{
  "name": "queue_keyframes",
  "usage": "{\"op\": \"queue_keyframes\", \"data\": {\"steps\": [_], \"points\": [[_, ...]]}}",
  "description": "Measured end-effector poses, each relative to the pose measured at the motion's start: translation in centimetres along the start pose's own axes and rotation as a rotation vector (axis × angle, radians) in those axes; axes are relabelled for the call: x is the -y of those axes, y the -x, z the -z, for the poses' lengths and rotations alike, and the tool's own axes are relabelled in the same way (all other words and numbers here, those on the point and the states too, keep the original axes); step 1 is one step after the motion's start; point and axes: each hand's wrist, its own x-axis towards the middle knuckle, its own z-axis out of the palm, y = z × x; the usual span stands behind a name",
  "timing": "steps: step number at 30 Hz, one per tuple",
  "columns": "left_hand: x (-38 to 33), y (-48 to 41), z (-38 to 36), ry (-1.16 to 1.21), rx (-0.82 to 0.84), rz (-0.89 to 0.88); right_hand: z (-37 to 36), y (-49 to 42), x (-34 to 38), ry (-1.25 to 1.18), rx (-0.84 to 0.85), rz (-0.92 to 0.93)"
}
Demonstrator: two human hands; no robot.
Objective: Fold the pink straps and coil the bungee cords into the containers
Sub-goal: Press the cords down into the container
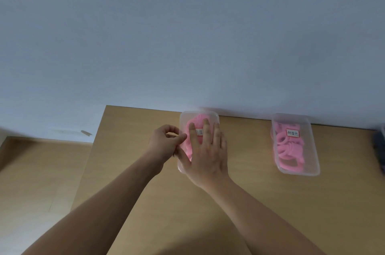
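Two clear plastic containers with lids stand at the far edge of the wooden table. The left container (185,117) holds pink straps (196,121) and carries a small label. My right hand (206,154) lies flat on its lid with straight fingers. My left hand (164,142) has curled fingers at the container's left edge, pinching the lid's rim. The right container (312,163) holds coiled pink cords (289,148) and has a label on its lid; no hand touches it.
The wooden table (250,202) ends at a pale wall behind the containers. A dark object (379,142) shows at the right frame edge. To the left of the table lies a lower wooden floor (41,171).
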Motion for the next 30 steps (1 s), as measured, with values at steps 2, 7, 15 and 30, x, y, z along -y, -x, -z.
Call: {"op": "queue_keyframes", "data": {"steps": [2, 7, 15, 30], "points": [[0.0, 0.1, 0.0, -0.005, 0.007, -0.009, 0.2, 0.0, -0.6, 0.037, 0.014, 0.041], [-0.4, -0.1, 0.1, -0.040, 0.020, -0.009, -0.2, -0.4, -1.4, 0.037, 0.030, 0.093], [-0.6, -0.3, 0.2, -0.058, 0.028, 0.013, -1.2, -0.6, -1.7, -0.009, 0.046, 0.118], [-1.4, 0.6, 0.1, -0.089, 0.037, -0.011, -0.6, -0.1, -2.7, 0.047, 0.095, 0.221]]}}
